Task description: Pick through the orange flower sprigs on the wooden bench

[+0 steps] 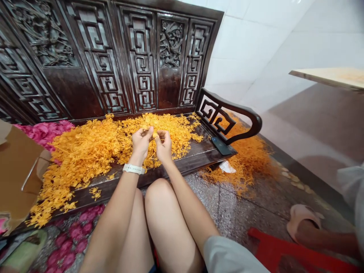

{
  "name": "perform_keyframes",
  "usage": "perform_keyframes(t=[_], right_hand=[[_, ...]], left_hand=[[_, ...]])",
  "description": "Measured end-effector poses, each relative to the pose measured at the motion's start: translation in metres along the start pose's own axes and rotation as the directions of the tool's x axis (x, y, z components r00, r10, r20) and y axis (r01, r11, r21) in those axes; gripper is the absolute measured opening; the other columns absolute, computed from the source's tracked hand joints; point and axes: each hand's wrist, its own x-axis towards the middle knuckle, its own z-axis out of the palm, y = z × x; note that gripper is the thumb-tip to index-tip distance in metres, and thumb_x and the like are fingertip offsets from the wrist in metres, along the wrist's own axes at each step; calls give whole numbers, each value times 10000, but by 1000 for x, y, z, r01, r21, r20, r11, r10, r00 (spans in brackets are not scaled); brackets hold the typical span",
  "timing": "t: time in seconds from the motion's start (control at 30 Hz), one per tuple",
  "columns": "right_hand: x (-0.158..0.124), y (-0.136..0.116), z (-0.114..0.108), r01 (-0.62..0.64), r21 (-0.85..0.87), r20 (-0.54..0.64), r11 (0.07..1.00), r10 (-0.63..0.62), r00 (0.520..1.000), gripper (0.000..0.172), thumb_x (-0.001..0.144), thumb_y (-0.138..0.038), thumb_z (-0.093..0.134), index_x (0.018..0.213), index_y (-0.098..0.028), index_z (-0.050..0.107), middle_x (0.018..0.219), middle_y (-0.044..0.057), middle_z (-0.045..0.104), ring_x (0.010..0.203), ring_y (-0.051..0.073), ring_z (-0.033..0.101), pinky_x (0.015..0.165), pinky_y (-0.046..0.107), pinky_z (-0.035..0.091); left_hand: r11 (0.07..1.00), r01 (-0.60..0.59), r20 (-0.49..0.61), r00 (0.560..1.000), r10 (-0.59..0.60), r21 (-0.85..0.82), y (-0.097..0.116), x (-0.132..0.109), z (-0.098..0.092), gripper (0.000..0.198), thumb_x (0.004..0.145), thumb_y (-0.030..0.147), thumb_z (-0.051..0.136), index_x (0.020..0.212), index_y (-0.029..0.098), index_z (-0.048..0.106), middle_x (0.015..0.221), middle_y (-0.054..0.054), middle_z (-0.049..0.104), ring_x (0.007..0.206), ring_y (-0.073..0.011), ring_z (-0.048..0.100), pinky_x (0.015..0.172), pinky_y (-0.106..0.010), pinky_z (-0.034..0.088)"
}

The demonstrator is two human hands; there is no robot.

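My left hand [140, 143], with a pale watch band [133, 169] on its wrist, is held out over the dark wooden bench. Thumb and fingers are pinched on a small yellow-orange plastic flower piece [155, 134]. Close beside it, my right hand [164, 147] pinches the same piece from the other side, fingertips nearly meeting. Behind and below both hands spreads a heap of yellow-orange plastic flower pieces [85, 148] on the bench seat. The fingers partly cover the piece, so its exact shape is hidden.
A carved bench back [142, 68] rises behind the heap. A phone [220, 146] lies by the armrest [247, 113]. Pink flowers [45, 132] and a cardboard box [19, 170] are at left. Orange pieces [241, 170] cover floor at right, near a red stool [278, 250] and another person's foot [305, 223].
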Motion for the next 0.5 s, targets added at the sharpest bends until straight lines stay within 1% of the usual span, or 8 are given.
perform_keyframes(t=[0.1, 0.17, 0.2, 0.27, 0.37, 0.43, 0.5], right_hand=[[-6, -9, -2, 84, -110, 31, 990, -81, 996, 167, 981, -312, 608, 1116, -217, 634, 1116, 68, 688, 1040, 207, 648, 963, 338, 507], [-8, -14, -4, 155, -182, 70, 971, -145, 987, 182, 975, -327, 640, 1114, -211, 662, 1098, 76, 695, 1033, 219, 648, 966, 354, 509], [-9, -15, -5, 176, -202, 88, 963, -161, 983, 197, 976, -350, 659, 1117, -213, 675, 1090, 76, 702, 1023, 221, 650, 960, 357, 512], [-8, -16, -8, 174, -199, 110, 964, -155, 982, 215, 988, -404, 678, 1102, -223, 698, 1059, 68, 720, 987, 219, 660, 937, 353, 522], [-6, -17, -11, 151, -160, 117, 976, -133, 984, 207, 1021, -428, 637, 972, -241, 708, 961, 53, 731, 922, 219, 663, 901, 356, 524], [-9, -27, -10, 203, -163, 179, 966, -174, 968, 213, 1019, -380, 612, 875, -249, 697, 896, 54, 719, 895, 232, 651, 901, 381, 521], [-17, -48, -7, 264, -108, 288, 959, -223, 931, 213, 1008, -323, 602, 826, -256, 689, 851, 49, 702, 860, 235, 644, 900, 403, 529]], left_hand=[[986, -135, -45, 989, 140, 99, -6, -3, 4, 445, 672, 433, 1021, 809, 144, 711, 813, -11, 712, 756, -111, 644, 704, -213, 507], [980, -168, -64, 982, 176, 111, -9, -4, 5, 457, 676, 445, 1015, 801, 157, 683, 810, -3, 698, 766, -117, 642, 710, -213, 506], [980, -170, -76, 981, 178, 104, -10, -4, 6, 463, 674, 448, 1014, 803, 164, 672, 813, 1, 691, 762, -116, 636, 705, -213, 504], [983, -157, -100, 981, 166, 94, -13, -3, 8, 465, 676, 445, 1007, 796, 171, 653, 810, 8, 677, 736, -109, 613, 681, -213, 488], [989, -131, -160, 977, 141, 72, -16, 0, 7, 438, 689, 407, 989, 797, 171, 636, 790, 16, 661, 707, -99, 583, 651, -212, 450], [993, -108, -227, 967, 118, 56, -18, 7, 1, 450, 688, 379, 983, 787, 183, 590, 732, 44, 615, 652, -86, 536, 618, -218, 405], [995, -70, -243, 966, 84, 64, -19, 16, -9, 512, 697, 390, 978, 759, 211, 503, 650, 88, 523, 581, -73, 453, 583, -227, 348]])
